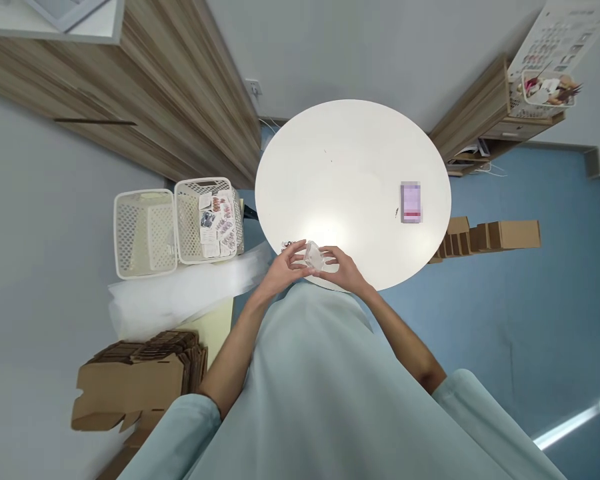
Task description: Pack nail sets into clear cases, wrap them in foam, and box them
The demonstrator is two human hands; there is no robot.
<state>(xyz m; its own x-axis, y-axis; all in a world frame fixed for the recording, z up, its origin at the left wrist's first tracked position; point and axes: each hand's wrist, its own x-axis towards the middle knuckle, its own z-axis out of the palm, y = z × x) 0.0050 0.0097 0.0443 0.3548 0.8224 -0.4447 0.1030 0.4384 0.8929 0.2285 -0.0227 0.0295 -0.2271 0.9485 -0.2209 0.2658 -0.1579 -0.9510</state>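
Note:
Over the near edge of the round white table (355, 147), both hands hold a small whitish, translucent wrapped packet (313, 256). My left hand (284, 268) grips its left side with curved fingers. On the other side my right hand (344, 268) has its fingertips and thumb closed on the packet. What is inside the wrapping cannot be made out. Just beyond my left fingers lies a small dark-patterned item (287, 246), partly covered by the hand.
A blurred pinkish-purple box or device (411, 202) lies on the table's right. At left are a white basket of small cards (237, 233), another white basket (145, 193), white wrapping sheets (175, 300) and flattened cardboard boxes (130, 387). More cardboard boxes (517, 235) stand right.

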